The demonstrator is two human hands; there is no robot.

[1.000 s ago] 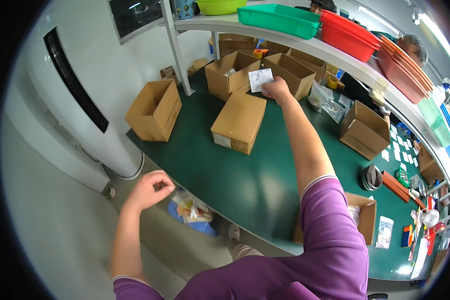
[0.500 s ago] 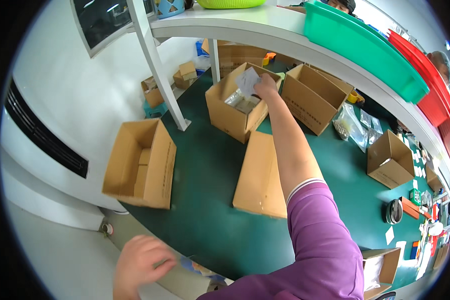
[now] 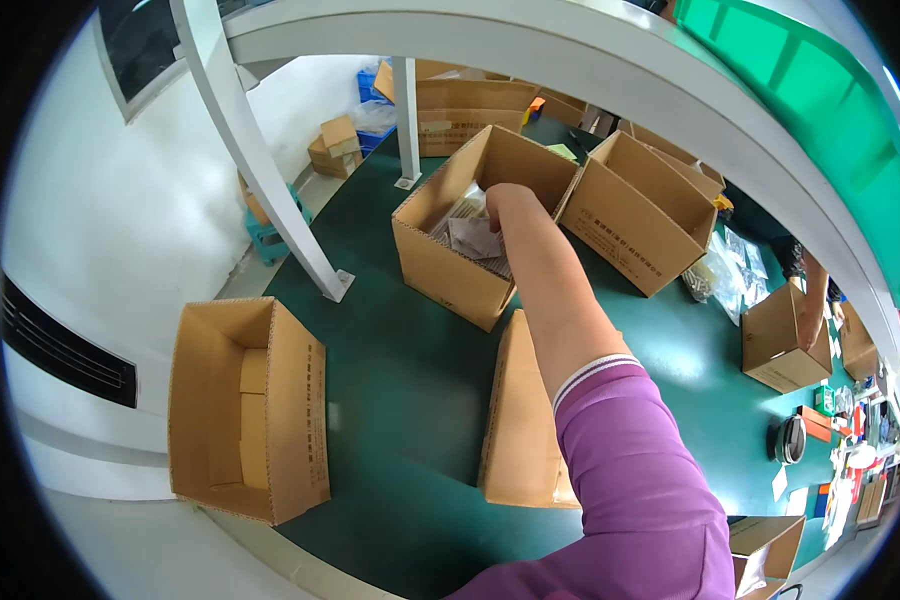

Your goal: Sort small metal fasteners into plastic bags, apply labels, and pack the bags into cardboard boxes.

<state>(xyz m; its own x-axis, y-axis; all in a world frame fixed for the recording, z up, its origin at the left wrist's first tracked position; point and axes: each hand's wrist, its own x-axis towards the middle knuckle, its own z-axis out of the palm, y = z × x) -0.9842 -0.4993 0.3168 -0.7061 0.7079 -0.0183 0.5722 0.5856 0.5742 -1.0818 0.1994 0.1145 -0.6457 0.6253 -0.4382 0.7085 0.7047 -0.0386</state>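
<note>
Purple sleeve with a white striped cuff covers the person's right arm, which reaches forward over the dark green table (image 3: 400, 400). The right hand (image 3: 502, 200) is down inside an open brown cardboard box (image 3: 470, 235) that stands upright near the middle of the table; the fingers go behind the box wall, so I cannot tell if they are spread or pinching something. Just beside the hand, inside this box, lies a clear plastic packet with grey contents (image 3: 475, 238) on top of other flat packets. The left hand is not in the picture. It looks like the step of putting a packet into the box or arranging it there, and the next move would call for a careful lift of the hand straight up, so the box wall is not pushed. A closed flat brown cardboard box (image 3: 518, 420) lies under the forearm, near the table edge. An empty open brown carton with dark print on its side (image 3: 245, 410) stands at the left edge of the table. Behind the first box is a second open brown carton (image 3: 635, 215), touching it at the corner. At the right lie clear plastic bags (image 3: 725, 275), and further a small closed brown box (image 3: 778, 340) where another person's arm (image 3: 815, 300) rests. Above, a white shelf (image 3: 570, 50) carries a green plastic bin (image 3: 820, 110).
</note>
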